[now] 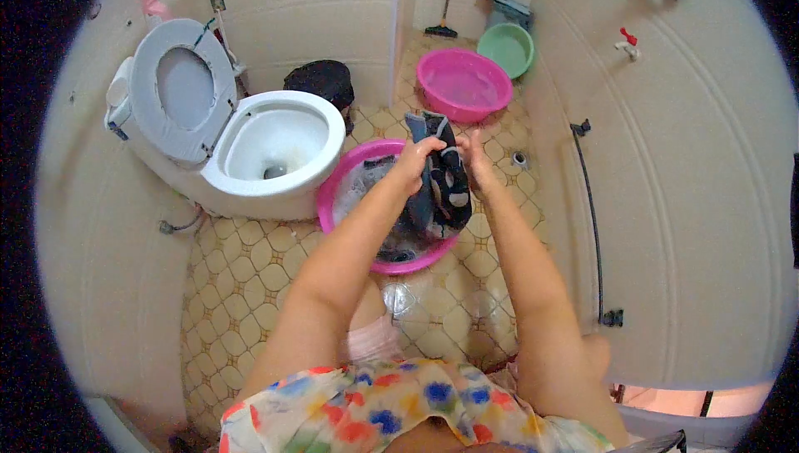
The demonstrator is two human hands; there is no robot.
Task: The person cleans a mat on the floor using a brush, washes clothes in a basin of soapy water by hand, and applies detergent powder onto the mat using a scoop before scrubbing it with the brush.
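Observation:
A wet, dark blue and black garment (450, 174) with pale patches is raised over the pink basin (325, 195), its lower end hanging down to the basin. My left hand (414, 163) is closed round its upper left part. At its right edge my right hand (476, 163) grips the cloth, with the thumb against it and the other fingers partly hidden. The exact kind of garment cannot be made out. Inside the basin lie foamy water and more dark cloth (408, 246).
A white toilet (320, 153) with raised lid stands left of the basin. Behind are a black-covered bin (320, 82), a second pink basin (464, 112), a green basin (506, 52), a squeegee (441, 32) and a dustpan (506, 10). A floor drain (519, 158) lies to the right.

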